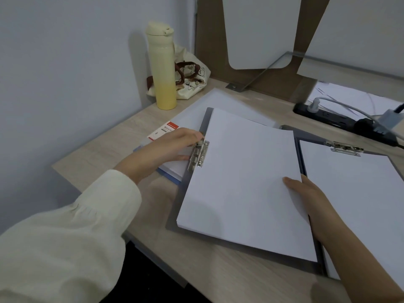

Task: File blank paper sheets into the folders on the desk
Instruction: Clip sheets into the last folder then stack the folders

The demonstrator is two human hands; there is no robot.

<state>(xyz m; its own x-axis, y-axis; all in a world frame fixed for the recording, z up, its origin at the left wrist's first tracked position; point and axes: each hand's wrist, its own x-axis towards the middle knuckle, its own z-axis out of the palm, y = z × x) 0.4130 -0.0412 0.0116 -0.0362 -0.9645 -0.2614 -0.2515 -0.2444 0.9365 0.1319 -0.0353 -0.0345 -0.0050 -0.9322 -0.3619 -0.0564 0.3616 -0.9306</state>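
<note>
Sleeve: a cream sleeve [65, 237] fills the near corner and covers the left arm to the wrist.
Paper stack: the blank paper stack [240, 182] lies on the open grey folder [185, 213] at the middle of the surface [131, 136].
Metal clip: the metal clip [199, 154] sits at the stack's left edge.
Left hand: the left hand [175, 145] has its fingers curled onto the clip, thumb beneath.
Right hand: the right hand [306, 193] grips the stack's right edge, thumb on top.
Second folder: the second folder [391, 162], just to the right, holds paper under its own clip [346, 147].
Pile: a red-labelled pile [166, 130] lies under the left hand.
Far side: a yellow bottle [162, 68] stands upright before a printed bag [194, 77]; a black power strip [323, 115] lies at the right.
</note>
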